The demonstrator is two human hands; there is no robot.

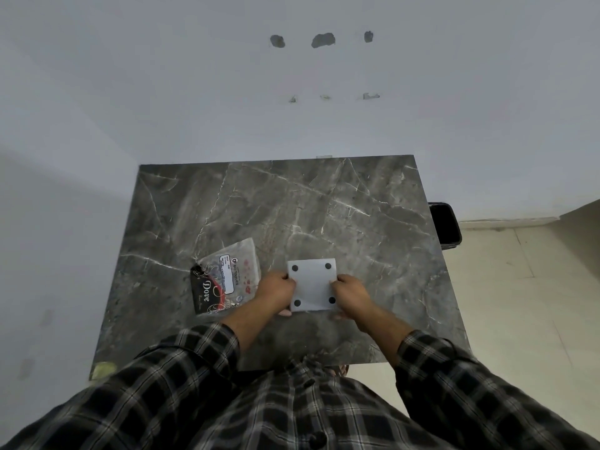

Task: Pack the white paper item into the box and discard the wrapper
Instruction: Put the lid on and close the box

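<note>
A white square paper item (pixel 313 285) with a black dot near each corner is held just above the grey marble table (pixel 292 206). My left hand (pixel 276 289) grips its left edge and my right hand (pixel 349 292) grips its right edge. To the left lies a black box (pixel 203 295) printed "Dove", flat on the table. A clear plastic wrapper (pixel 235 266) with a white label and red marks lies partly over the box's right side.
A black bin (pixel 446 227) stands on the floor beside the table's right edge. A white wall runs behind the table. A yellowish object (pixel 102 370) sits at the table's near left corner. Beige floor tiles lie to the right.
</note>
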